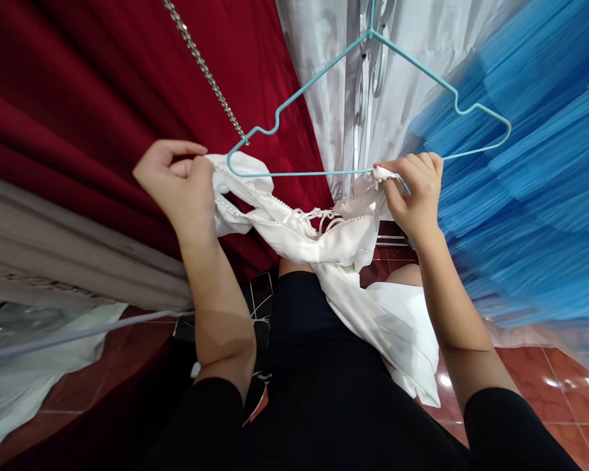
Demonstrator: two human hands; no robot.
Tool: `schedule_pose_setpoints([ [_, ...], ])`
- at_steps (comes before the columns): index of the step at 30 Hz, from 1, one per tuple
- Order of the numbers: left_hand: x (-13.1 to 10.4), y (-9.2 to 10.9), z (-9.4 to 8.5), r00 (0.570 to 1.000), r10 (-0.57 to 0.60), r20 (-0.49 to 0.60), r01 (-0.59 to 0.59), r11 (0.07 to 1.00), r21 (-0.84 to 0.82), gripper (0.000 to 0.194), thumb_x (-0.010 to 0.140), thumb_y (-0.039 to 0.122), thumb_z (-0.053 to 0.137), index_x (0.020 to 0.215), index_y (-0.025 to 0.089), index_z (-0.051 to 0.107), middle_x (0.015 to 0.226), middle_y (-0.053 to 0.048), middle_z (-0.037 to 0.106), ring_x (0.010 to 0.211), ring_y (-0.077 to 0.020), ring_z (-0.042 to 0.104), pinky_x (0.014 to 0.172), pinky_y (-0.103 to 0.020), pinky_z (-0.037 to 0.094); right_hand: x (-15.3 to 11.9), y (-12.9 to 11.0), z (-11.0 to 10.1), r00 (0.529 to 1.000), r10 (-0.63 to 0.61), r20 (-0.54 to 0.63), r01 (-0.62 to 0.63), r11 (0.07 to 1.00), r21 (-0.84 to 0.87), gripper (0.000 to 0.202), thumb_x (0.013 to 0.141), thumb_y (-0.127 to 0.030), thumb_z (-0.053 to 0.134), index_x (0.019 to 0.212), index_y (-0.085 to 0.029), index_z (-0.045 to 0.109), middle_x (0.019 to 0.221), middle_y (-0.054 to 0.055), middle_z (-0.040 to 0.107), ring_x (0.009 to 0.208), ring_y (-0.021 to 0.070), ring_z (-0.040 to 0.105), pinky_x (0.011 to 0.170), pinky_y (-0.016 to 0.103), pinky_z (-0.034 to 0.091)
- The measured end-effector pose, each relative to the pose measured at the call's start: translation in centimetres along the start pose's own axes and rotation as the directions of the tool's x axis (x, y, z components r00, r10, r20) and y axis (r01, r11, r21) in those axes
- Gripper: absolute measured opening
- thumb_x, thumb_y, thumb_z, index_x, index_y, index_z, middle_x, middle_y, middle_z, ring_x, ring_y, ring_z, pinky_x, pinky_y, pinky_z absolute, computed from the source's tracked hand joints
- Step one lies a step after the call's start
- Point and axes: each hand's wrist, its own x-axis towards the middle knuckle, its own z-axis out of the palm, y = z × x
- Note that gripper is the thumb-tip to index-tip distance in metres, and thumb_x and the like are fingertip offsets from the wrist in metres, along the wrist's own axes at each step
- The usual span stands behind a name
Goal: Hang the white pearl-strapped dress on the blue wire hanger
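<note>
A white dress or top (299, 245) with pearl-trimmed edges and lace-up cords hangs slack between my two hands, its lower part draping over my lap. My left hand (181, 190) pinches one shoulder end of it, at the left end of a light blue hanger (304, 174). The other pearl-edged end is gripped between the thumb and fingers of my right hand (415, 190), which overlaps the hanger's bottom bar. Whether those fingers also clasp the bar is unclear. The hanger's hook runs out of view at the top.
Dark red fabric (78, 72) hangs on the left, with a beaded strand (206, 72) before it. White drapes (319, 78) and a metal scrollwork stand (360, 98) are ahead. Blue ruffled tulle (530, 176) fills the right. A pale pole (78, 333) crosses low left over red floor tiles (540, 386).
</note>
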Motion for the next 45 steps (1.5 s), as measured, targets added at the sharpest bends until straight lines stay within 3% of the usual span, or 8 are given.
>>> schedule_pose_setpoints([
  [9,3.4,6.0,5.2,0.878,0.475,0.062,-0.465,0.876,-0.125,0.021,0.083,0.016,0.076,0.096,0.022,0.06,0.095,0.006,0.066,0.056,-0.0054,0.051,0.047,-0.026,0.035,-0.4,-0.8,0.0,1.0,0.031,0.001,-0.031,0.997,0.066,0.033,0.106,-0.046,0.045,0.103,-0.028,0.073,0.09,0.002,0.069,0.086,0.0217,0.06,0.102,0.05,0.043],
  [14,0.2,8.7,6.5,0.806,0.577,0.129,-0.55,0.812,-0.198,0.013,0.098,0.031,0.071,0.107,0.025,0.063,0.096,0.003,0.063,0.082,-0.0114,0.063,0.069,-0.03,0.053,-0.3,-0.7,0.2,0.998,0.067,0.009,-0.068,0.996,0.064,0.033,0.105,-0.046,0.046,0.097,-0.028,0.073,0.089,0.003,0.07,0.086,0.0226,0.06,0.104,0.052,0.043],
  [20,-6.5,10.3,8.5,0.681,0.352,0.642,-0.331,0.93,-0.158,0.027,0.098,0.003,0.048,0.104,0.023,0.065,0.103,-0.002,0.072,0.101,-0.0183,0.069,0.096,-0.036,0.052,-0.4,-0.6,-0.1,0.992,0.111,0.055,-0.113,0.993,0.021,0.035,0.105,-0.044,0.042,0.099,-0.027,0.072,0.093,0.005,0.07,0.093,0.0247,0.061,0.109,0.054,0.04],
  [26,-7.5,9.5,9.2,0.675,0.224,0.703,-0.276,0.96,-0.041,0.036,0.095,0.0,0.044,0.101,0.024,0.071,0.089,0.001,0.074,0.092,-0.0203,0.071,0.097,-0.039,0.047,-0.9,-0.3,0.1,0.995,-0.067,-0.077,0.067,0.998,-0.007,0.025,0.099,-0.033,0.049,0.11,-0.029,0.072,0.105,0.004,0.07,0.101,0.0241,0.063,0.103,0.051,0.046],
  [31,-6.4,9.3,8.5,0.676,0.199,0.71,-0.281,0.96,-0.002,0.042,0.089,-0.003,0.045,0.103,0.023,0.074,0.083,-0.001,0.072,0.081,-0.0198,0.068,0.087,-0.037,0.049,-1.7,4.9,-1.1,0.734,-0.021,-0.679,-0.007,0.999,-0.038,0.016,0.079,-0.021,0.063,0.095,-0.024,0.067,0.096,0.009,0.057,0.094,0.0255,0.058,0.082,0.044,0.048],
  [34,-6.3,9.3,8.3,0.667,0.212,0.714,-0.278,0.96,-0.025,0.042,0.088,-0.003,0.045,0.103,0.023,0.075,0.083,-0.001,0.072,0.078,-0.019,0.067,0.082,-0.036,0.049,-0.9,10.1,-3.5,0.634,0.134,-0.761,-0.106,0.991,0.086,0.023,0.071,-0.011,0.058,0.084,-0.027,0.049,0.081,0.002,0.045,0.064,0.0151,0.039,0.061,0.035,0.035],
  [38,-6.6,9.8,8.4,0.656,0.219,0.722,-0.248,0.966,-0.067,0.042,0.088,-0.001,0.044,0.102,0.023,0.075,0.082,-0.001,0.071,0.079,-0.0194,0.068,0.079,-0.035,0.05,2.5,12.2,-7.5,0.673,0.286,-0.682,-0.267,0.954,0.136,0.037,0.065,0.0,0.059,0.074,-0.029,0.038,0.079,0.001,0.042,0.072,0.0147,0.041,0.058,0.031,0.032],
  [45,-6.7,9.8,8.4,0.665,0.219,0.714,-0.257,0.965,-0.057,0.041,0.087,0.0,0.044,0.1,0.024,0.075,0.081,-0.001,0.071,0.075,-0.0188,0.065,0.078,-0.035,0.05,8.5,5.2,-8.3,0.877,0.058,-0.477,-0.069,0.998,-0.004,0.03,0.07,-0.005,0.052,0.074,-0.028,0.034,0.076,0.001,0.044,0.062,0.0102,0.032,0.054,0.029,0.027],
])
